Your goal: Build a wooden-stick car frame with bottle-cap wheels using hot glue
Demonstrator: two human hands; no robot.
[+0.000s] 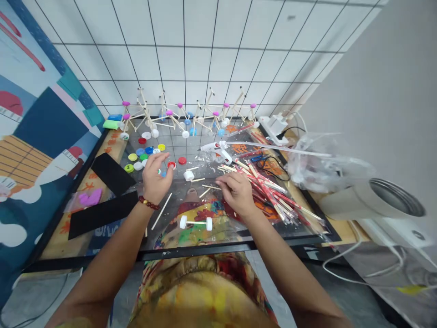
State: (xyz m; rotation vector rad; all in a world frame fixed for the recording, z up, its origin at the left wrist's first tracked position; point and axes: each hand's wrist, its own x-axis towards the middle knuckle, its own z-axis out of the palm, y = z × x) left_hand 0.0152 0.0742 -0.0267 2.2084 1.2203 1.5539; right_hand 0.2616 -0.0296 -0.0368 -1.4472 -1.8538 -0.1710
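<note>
The largest thing is the white tiled wall (198, 64) at the far side, and before it stands the worktop (180, 146) with its shiny dark surface. At the right side there is a big pale roll (355, 200), and just beside it a clear plastic bag (310, 164). On the left side lie two black sheets (105, 214), near each other. A bundle of sticks (269, 191), partly in red wrappers, is spread at the right, beyond the right hand (238, 191). This hand is low above the worktop with its fingertips together; they are at the end of a thin stick, but I cannot tell if they hold it. The left hand (156, 180) is over the group of coloured caps, with the thumb and fingers apart. Along the wall stands a row of stick models (170, 113), some with pink tops. The white glue gun (218, 148) lies between these models and the right hand. Nearer to the person, one stick with a white cap at each end (196, 222) rests between the two forearms. A red cap (171, 165) is close to the left thumb; whether they touch is not clear. The thin stick (210, 187) is the smallest.
</note>
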